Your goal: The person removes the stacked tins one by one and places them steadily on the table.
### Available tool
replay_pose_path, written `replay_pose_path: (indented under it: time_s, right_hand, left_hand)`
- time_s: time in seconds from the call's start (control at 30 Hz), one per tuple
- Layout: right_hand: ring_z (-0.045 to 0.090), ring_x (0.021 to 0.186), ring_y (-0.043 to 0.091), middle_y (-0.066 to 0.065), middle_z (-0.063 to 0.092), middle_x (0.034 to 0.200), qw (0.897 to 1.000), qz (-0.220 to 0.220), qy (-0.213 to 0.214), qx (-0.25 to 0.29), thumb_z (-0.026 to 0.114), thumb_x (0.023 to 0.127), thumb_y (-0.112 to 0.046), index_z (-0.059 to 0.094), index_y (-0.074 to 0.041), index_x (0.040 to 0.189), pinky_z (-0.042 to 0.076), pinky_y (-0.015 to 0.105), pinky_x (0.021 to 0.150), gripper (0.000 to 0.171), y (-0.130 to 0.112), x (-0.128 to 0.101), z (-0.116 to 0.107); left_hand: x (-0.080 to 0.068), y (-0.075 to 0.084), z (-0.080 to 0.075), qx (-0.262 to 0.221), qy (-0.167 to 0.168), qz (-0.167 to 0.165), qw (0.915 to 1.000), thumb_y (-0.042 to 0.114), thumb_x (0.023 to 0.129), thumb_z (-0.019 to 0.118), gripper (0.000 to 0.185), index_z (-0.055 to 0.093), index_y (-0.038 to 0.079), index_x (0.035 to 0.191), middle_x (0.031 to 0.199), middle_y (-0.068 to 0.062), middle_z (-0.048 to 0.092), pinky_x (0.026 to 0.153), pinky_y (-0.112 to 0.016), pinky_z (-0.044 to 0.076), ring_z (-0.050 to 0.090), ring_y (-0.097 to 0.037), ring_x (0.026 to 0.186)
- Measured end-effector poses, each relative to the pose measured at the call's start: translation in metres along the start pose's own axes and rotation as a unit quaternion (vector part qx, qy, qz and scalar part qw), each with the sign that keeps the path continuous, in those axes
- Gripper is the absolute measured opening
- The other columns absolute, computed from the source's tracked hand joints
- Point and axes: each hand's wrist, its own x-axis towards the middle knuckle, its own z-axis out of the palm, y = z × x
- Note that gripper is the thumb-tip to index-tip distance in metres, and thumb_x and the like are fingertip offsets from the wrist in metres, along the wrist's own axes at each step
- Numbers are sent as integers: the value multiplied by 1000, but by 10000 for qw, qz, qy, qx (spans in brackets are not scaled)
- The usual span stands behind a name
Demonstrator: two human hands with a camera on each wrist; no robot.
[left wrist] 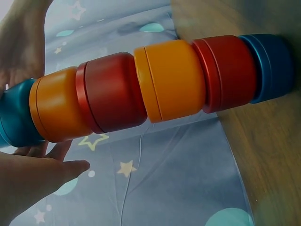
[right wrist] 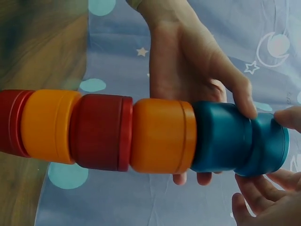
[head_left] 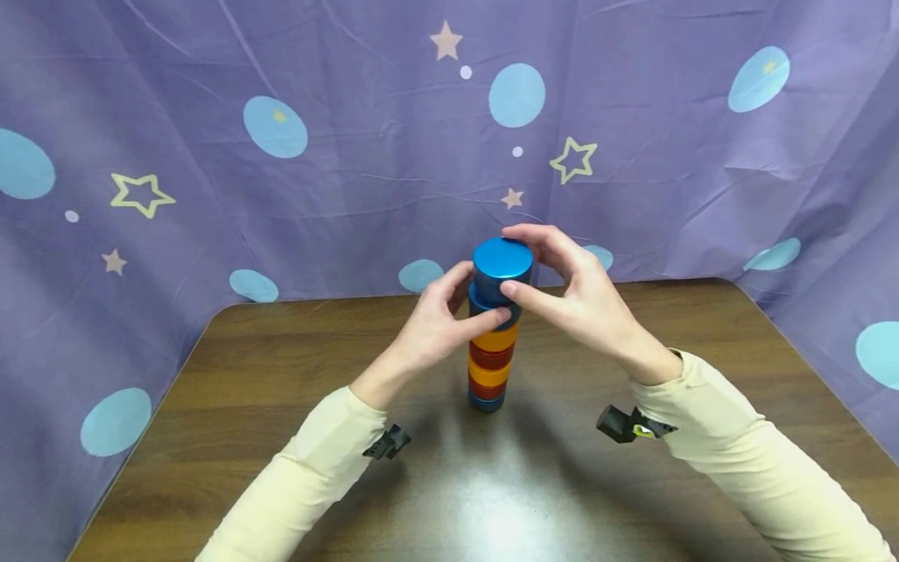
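Note:
A tall tower of round metal canisters rises from the table, one on top of another. At its foot is a blue canister (head_left: 486,403), with red and orange ones (left wrist: 175,80) alternating above it. Two more blue canisters form the top. My right hand (head_left: 586,297) holds the uppermost blue canister (head_left: 502,259), thumb at the near side and fingers behind. Just below, my left hand (head_left: 430,326) grips the second blue canister (right wrist: 221,136) between thumb and fingers. Both blue canisters sit in line with the stack, the upper one right against the lower.
The brown wooden table (head_left: 267,390) extends around the tower's base. Close behind it hangs a purple curtain (head_left: 365,179) with stars and blue ovals. Each sleeved wrist carries a small black mount (head_left: 618,424).

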Motion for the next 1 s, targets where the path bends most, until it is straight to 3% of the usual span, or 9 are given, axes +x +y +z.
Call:
replay_pose_path:
  time_s: [0.27,0.63,1.0]
  right_hand:
    - [57,103,24,8,57,125,9977,-70,539,407,68,82,10,54,2,129,43,31,96,50,-1,-3,-12]
    - [56,110,24,13,55,129,9934,209,905,667,64,85,11,52,4,131,41,28,98,48,7,-14,-22]
    - [56,112,19,12,56,129,9898,500,1122,724,64,86,9,50,7,132,42,25,96,48,25,-23,-25]
  left_hand:
    - [-1,1,1,164,-2,-287,9995,7,88,70,47,51,4,132,126,-9,56,100,-40,42,56,-22,113]
    - [0,-2,2,144,6,-160,9998,8,89,68,44,53,7,130,120,-10,57,88,-38,50,59,-24,101]
    - [-3,-2,5,282,57,5,9996,6,89,67,45,51,7,131,119,-12,56,87,-37,50,60,-24,97]
